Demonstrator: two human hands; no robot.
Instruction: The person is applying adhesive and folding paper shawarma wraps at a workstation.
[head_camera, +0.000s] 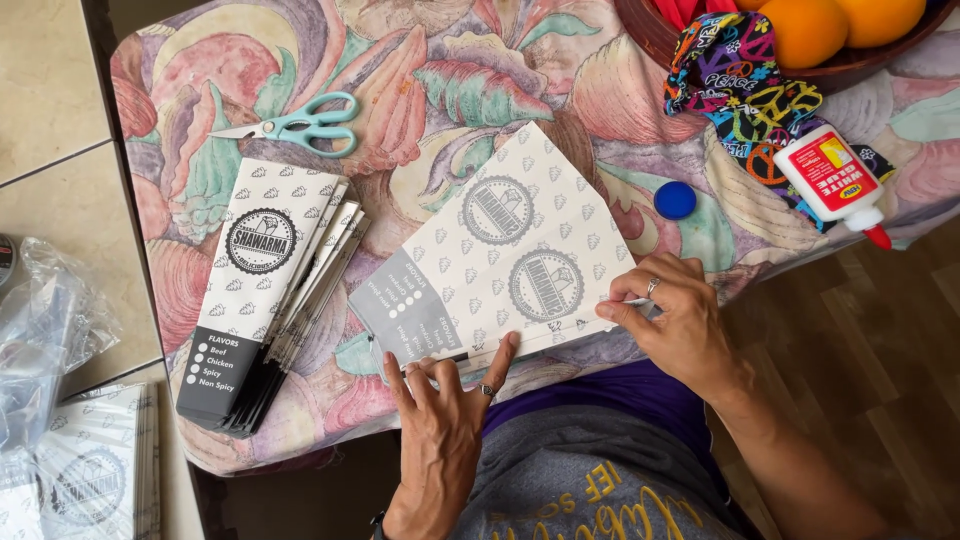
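Observation:
A printed white-and-grey paper sheet (505, 255) with round emblems lies flat on the floral tablecloth (430, 90). My left hand (445, 410) presses its fingertips on the sheet's near edge, where a narrow strip is folded over. My right hand (675, 320) pinches the sheet's right corner between thumb and fingers. Both hands wear rings. To the left rests a stack of finished paper sleeves (265, 295) with the same print, fanned slightly.
Teal-handled scissors (300, 125) lie at the back left. A white glue bottle (832, 178) lies uncapped on a colourful patterned cloth (745, 90), its blue cap (675, 200) nearby. A bowl of oranges (830, 30) sits back right. More printed sheets (85, 470) and plastic wrap (40, 330) lie at left.

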